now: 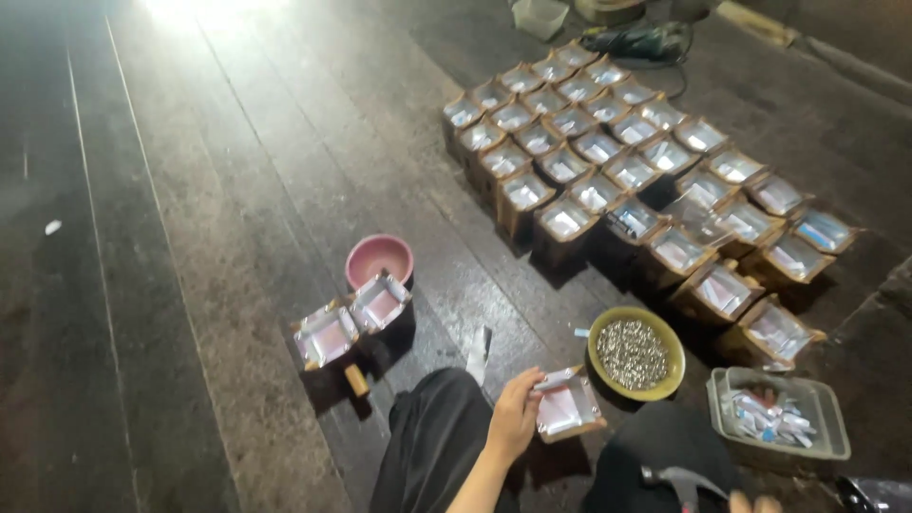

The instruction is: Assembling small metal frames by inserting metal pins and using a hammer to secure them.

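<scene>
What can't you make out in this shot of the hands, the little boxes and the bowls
Head view:
- Right hand: cut off by the bottom edge; grip on the hammer unseen.
- Pink bowl: contents hidden by its rim and the foil-lined boxes in front.
- Clear tub: small packets inside too blurred to identify.
- Items at the top edge: dark, cropped.

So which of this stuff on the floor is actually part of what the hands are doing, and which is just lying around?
In use:
- left hand holding a small foil-lined box
- right hand with a hammer
- green bowl of small metal pieces
- rows of matching boxes

Lying about:
- pink bowl
- power tool
- clear tub
</scene>
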